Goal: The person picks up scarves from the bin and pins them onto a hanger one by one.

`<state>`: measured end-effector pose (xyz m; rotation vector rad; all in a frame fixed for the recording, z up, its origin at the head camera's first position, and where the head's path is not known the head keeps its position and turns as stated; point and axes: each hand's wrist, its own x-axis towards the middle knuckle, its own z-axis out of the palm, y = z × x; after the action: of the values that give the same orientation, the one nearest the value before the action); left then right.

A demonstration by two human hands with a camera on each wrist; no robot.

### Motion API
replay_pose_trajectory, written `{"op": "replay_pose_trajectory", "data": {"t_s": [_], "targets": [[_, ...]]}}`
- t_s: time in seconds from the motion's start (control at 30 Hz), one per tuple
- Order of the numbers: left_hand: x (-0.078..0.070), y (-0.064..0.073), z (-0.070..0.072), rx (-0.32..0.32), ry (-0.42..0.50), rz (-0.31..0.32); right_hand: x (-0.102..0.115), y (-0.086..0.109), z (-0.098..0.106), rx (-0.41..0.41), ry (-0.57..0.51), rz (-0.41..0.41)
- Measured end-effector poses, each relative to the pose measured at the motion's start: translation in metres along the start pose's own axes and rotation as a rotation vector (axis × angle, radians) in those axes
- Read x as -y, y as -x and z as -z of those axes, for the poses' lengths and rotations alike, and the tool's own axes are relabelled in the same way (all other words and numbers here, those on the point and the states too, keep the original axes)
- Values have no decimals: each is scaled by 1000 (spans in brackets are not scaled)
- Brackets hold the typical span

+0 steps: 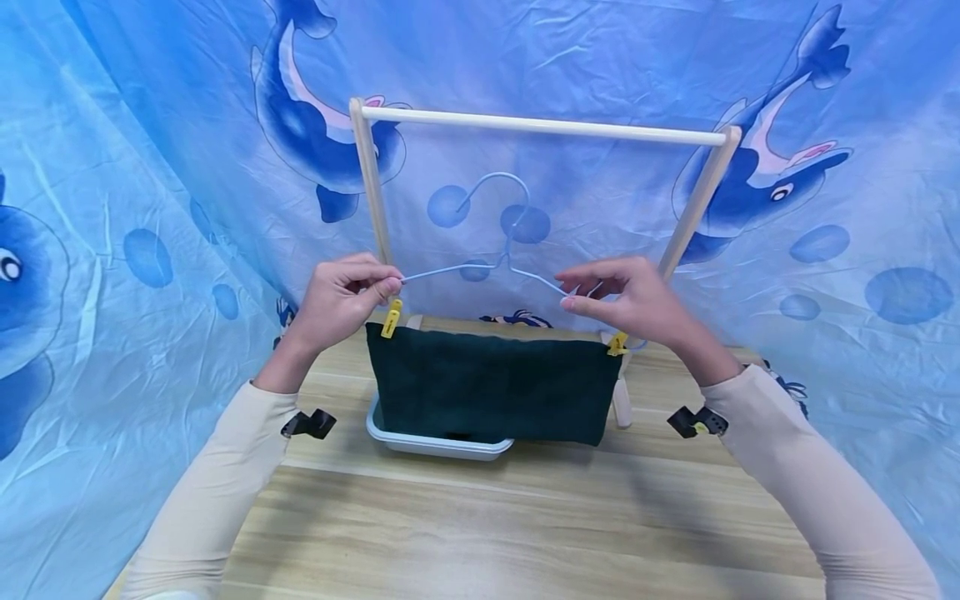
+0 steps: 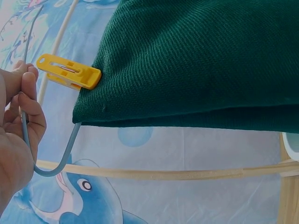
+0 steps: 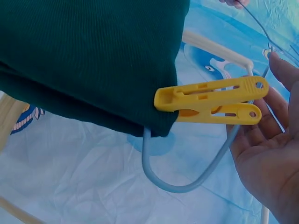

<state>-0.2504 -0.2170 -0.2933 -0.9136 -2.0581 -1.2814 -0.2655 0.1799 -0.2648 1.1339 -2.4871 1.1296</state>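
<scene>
A pale blue wire clothes hanger (image 1: 459, 269) is held upright over the table, its hook in front of the rack. Draped over its lower part is a dark green cloth (image 1: 495, 383). A yellow clothespin clips each top corner, one at the left (image 2: 70, 72) and one at the right (image 3: 210, 100). My left hand (image 1: 347, 298) pinches the hanger's left shoulder between thumb and fingers, just above the left clothespin. My right hand (image 1: 618, 296) is loosely curled around the right shoulder, thumb at the wire and index fingertip apart from it.
Behind the hanger stands a wooden rack with a white crossbar (image 1: 540, 126). A white basin (image 1: 450, 447) sits on the wooden table (image 1: 480, 525), partly hidden by the cloth. Blue curtains (image 1: 150, 208) with dolphin prints enclose the back and sides.
</scene>
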Motion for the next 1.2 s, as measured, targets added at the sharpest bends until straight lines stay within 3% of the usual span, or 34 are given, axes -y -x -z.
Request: {"op": "replay_pose_trajectory", "data": {"t_s": [0.2,0.5,0.87,1.2], "targets": [[0,-1,-1,-2,0,-2,-3,-1,-1,36,-32,-13],[0,-1,-2,4,-37,11,-12,-2,1,52,-166,62],[3,-4,-4,-3,-135,-83,-14,-3,1,75,-297,42],[-3,-6,-2,26,-162,-25,-14,0,-2,8,-389,23]]}}
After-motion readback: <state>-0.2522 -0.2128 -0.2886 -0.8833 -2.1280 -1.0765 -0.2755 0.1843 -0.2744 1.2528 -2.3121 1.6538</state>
